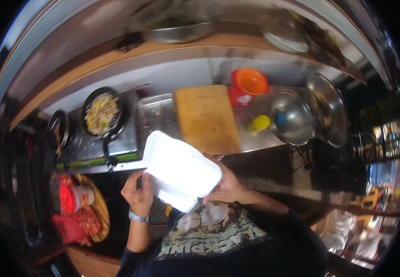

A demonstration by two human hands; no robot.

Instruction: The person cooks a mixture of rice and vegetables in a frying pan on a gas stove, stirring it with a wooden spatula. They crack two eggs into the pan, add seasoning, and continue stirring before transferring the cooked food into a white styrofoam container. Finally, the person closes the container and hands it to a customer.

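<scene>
Both hands hold a white foam takeout box (182, 164), its lid hinged open, in front of my chest. My left hand (138, 194), with a metal watch on the wrist, pinches the box's left side between thumb and fingers. On the other side my right hand (226, 181) grips the edge, its fingers partly hidden behind the foam. Beyond the box lies a wooden cutting board (207, 119) on the counter. A frying pan (100, 112) of cooked, chopped food (103, 114) sits on the stove, its handle pointing toward me.
A metal tray (156, 112) lies left of the board. Right of it stand a red container (243, 98) with an orange top, a yellow-capped bottle (260, 124) and metal bowls (291, 117). A shelf (200, 44) bears pots above. A basket (101, 204) of goods is at lower left.
</scene>
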